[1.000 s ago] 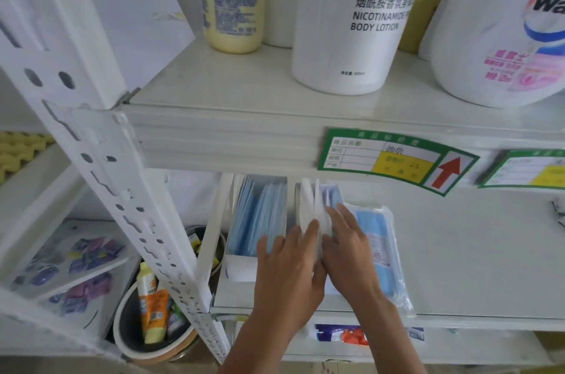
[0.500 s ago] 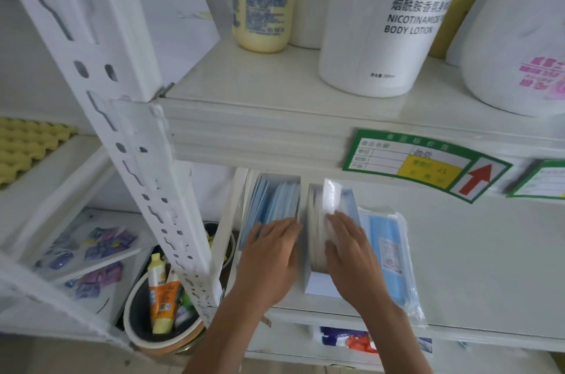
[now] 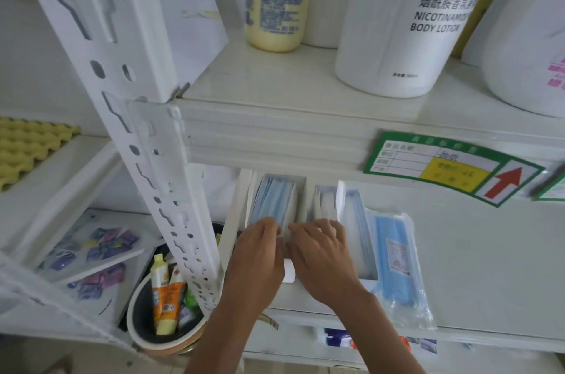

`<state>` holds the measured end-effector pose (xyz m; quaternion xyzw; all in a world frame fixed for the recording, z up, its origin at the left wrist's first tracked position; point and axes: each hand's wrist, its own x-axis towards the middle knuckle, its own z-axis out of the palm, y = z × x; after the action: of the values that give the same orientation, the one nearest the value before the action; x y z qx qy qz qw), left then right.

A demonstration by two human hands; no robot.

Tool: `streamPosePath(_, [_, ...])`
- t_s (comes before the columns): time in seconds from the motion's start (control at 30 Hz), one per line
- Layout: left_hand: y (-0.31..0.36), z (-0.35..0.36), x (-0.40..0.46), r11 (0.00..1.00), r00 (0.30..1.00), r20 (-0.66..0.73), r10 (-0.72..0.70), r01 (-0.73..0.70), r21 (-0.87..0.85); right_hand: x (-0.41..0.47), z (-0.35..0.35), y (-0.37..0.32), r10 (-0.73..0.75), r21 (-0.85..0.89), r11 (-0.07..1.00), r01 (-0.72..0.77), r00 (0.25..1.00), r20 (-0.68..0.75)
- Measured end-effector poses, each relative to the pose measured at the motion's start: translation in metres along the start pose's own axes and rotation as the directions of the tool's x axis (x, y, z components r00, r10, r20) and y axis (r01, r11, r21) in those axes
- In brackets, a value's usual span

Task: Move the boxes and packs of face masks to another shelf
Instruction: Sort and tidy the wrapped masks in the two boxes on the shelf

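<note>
Pale blue masks (image 3: 275, 202), white boxes (image 3: 301, 190), yellow bottle (image 3: 276, 4).

Both hands (image 3: 324, 254) now close together, fingertips on the mask boxes' (image 3: 276, 205) near ends.

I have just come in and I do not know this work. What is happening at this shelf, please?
A person is reaching into the middle shelf. The left hand lies on the left box of blue masks, and the right hand on the right box beside it. A plastic mask pack lies flat just right of the boxes. Both boxes and the pack are on the shelf; nothing is lifted yet. Lotion bottles stand on the shelf above.
</note>
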<state>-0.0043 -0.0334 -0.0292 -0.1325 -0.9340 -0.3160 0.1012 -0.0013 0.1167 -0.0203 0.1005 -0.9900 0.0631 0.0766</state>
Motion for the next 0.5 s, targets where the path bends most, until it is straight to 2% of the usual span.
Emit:
streamPosePath(0.17, [0.0, -0.002, 0.001, 0.996, 0.998, -0.03, 0.054, -0.056, -0.07, 0.019, -0.003, -0.014, 0.155, 0.03, 0.987, -0.155, 0.988, 0.001])
streamPosePath(0.3, [-0.008, 0.0, 0.005, 0.996, 0.998, -0.023, 0.06, -0.061, -0.07, 0.024, -0.001, -0.016, 0.16, 0.029, 0.987, -0.16, 0.987, 0.003])
streamPosePath(0.4, [-0.012, 0.004, 0.003, 0.998, 1.0, -0.012, -0.014, 0.013, -0.057, 0.022, 0.001, -0.013, 0.141, 0.045, 0.989, -0.143, 0.989, 0.047])
streamPosePath(0.5, [-0.011, 0.007, 0.003, 0.995, 0.998, -0.012, -0.055, 0.053, -0.085, 0.02, 0.002, -0.005, 0.138, 0.117, 0.983, -0.139, 0.99, 0.023])
